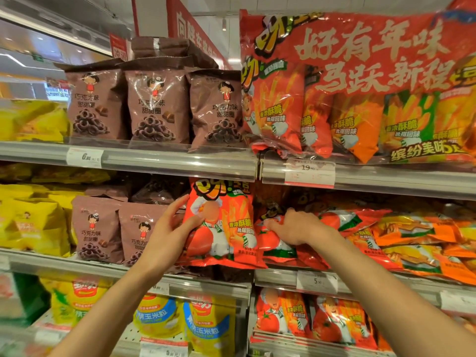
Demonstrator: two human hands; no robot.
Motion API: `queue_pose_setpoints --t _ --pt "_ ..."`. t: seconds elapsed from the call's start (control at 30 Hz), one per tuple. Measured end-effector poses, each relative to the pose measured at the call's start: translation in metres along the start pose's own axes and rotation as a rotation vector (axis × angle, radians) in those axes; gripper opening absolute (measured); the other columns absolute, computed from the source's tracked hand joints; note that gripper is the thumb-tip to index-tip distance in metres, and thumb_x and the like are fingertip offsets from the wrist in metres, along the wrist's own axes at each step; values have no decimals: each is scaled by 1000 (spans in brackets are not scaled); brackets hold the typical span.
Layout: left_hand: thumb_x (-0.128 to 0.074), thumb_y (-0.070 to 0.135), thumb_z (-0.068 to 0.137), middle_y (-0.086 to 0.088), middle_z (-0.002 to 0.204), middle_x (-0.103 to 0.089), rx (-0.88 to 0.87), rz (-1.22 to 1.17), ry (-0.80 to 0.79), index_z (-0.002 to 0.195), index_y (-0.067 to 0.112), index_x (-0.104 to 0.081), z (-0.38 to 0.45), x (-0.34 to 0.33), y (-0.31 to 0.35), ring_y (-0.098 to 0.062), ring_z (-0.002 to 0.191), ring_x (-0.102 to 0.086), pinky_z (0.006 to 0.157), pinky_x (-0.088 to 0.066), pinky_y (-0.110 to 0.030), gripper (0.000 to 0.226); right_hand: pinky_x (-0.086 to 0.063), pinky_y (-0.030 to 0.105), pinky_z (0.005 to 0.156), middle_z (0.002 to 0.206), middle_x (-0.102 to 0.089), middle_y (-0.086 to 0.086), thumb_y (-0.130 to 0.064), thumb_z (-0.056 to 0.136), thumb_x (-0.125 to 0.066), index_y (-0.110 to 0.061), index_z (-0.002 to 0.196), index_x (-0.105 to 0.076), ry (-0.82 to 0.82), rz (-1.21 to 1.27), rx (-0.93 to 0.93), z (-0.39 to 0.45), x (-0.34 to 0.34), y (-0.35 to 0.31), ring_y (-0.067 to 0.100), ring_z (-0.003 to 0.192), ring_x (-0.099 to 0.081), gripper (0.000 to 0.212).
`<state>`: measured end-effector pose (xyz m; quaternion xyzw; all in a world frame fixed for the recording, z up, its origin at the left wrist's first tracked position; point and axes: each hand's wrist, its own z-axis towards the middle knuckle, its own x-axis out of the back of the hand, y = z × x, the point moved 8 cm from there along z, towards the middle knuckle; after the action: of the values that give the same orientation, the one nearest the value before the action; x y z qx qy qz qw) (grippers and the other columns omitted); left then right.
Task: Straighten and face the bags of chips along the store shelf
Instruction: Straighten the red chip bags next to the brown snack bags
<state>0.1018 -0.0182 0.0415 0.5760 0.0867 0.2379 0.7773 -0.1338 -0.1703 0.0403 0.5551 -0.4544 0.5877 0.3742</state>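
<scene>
Left hand (171, 225) grips an upright red bag (221, 222) at the middle shelf (278, 275) edge; right hand (296, 226) clutches a slumped bag (277, 247) beside it, in a supermarket aisle.

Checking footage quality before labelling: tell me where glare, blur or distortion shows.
Head view: glare streaks the big red multipack and the brown bags; shelf rails bow from the wide lens; the lower-left corner and forearms blur; the red bag between left hand and right hand stays readable.
</scene>
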Motion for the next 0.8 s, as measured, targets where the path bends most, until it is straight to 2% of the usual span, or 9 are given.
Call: queue_pose_setpoints --t 0.1,0.17,0.33,0.4,0.47,0.57,0.73,0.8 --pt "-66 33 93 27 109 -64 -3 14 -13 139 46 -48 -1 4 -2 13 92 -66 80 -53 -20 51 -41 39 106 150 -44 15 -73 94 -26 -2 141 -46 -77 -6 -61 3 -1 -1 34 132 -48 87" --pt "-68 34 92 26 111 -65 -3 15 -12 137 47 -48 -1 7 -3 11 94 -67 84 -53 -25 51 -43 37 104 148 -47 15 -74 91 -34 -4 143 -43 -78 97 -71 9 -8 1 34 130 -50 88" --pt "-68 34 92 26 113 -64 -4 -9 -28 131 52 -51 -2 9 -6 11 97 -66 86 -52 -24 47 -47 39 99 140 -51 18 -75 80 -55 -3 140 -40 52 352 -84 12 -18 18 35 126 -52 95" --pt "-68 34 92 25 113 -65 -4 -17 -31 131 52 -51 -2 8 -7 11 97 -66 84 -52 -23 47 -47 39 98 139 -51 18 -71 80 -60 -4 142 -37 122 406 -80 8 -15 20 34 125 -52 94" --pt "-68 32 92 26 111 -64 -15 -22 -32 132 50 -50 -2 8 -5 13 94 -66 79 -51 -19 47 -45 40 103 143 -49 17 -62 82 -64 -6 148 -31 203 465 -72 4 -12 20 34 130 -49 93" --pt "-67 29 93 25 111 -65 -21 -41 -31 136 46 -49 -2 8 -5 11 93 -67 70 -53 -12 49 -45 40 102 140 -51 15 -49 88 -65 -7 149 -32 299 550 -72 -2 -9 23 32 127 -50 81" --pt "-66 26 94 21 113 -67 -14 -64 -33 138 42 -49 -3 8 -6 7 95 -69 66 -54 -10 50 -48 34 77 109 -61 13 -23 92 -62 2 130 -50 395 620 -135 -8 -1 38 28 95 -58 47" --pt "-66 24 94 22 111 -66 -9 -69 -29 137 41 -49 -3 8 -7 9 93 -68 65 -53 -10 49 -49 35 81 114 -62 16 -19 92 -60 3 128 -51 424 628 -154 -10 1 42 32 101 -59 42"
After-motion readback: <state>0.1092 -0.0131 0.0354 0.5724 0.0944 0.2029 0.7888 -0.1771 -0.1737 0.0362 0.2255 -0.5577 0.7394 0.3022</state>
